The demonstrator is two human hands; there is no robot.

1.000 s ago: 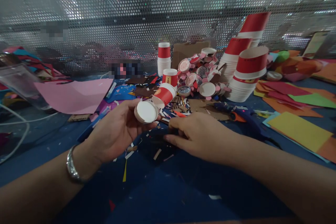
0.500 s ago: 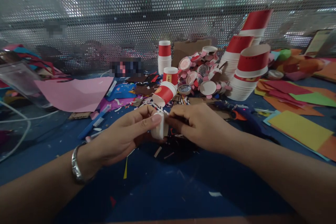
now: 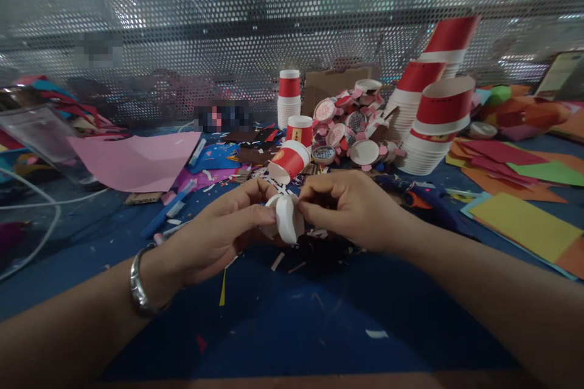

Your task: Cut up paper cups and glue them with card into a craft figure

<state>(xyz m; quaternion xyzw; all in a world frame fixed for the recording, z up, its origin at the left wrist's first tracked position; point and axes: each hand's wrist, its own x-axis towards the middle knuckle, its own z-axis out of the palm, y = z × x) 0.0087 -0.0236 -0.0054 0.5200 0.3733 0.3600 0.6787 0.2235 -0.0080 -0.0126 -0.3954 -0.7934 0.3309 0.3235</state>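
A small white curved piece of paper cup (image 3: pixel 287 222) is held up between both hands over the middle of the table. My left hand (image 3: pixel 223 222) pinches its left side with the thumb in front; some fingers are hidden behind it. On the right side, the thumb and forefinger of my right hand (image 3: pixel 353 209) close on its upper edge. Just beyond the fingers lies a red and white paper cup (image 3: pixel 291 161), tipped on its side. Another paper cup (image 3: pixel 300 129) stands upside down behind it.
Tall stacks of paper cups (image 3: pixel 422 149) and a heap of cut cup bottoms (image 3: pixel 365 152) stand at the back. A blue glue gun (image 3: pixel 435 209) and coloured paper (image 3: pixel 524 225) lie at right. Pink paper (image 3: pixel 137 161), a blue pen (image 3: pixel 157 222) and a white cable (image 3: pixel 57 219) are at left.
The white piece has turned in the fingers, and its curved wall now shows bowed outward, lifted from the rest. My right hand has shifted slightly; both hands keep their hold.
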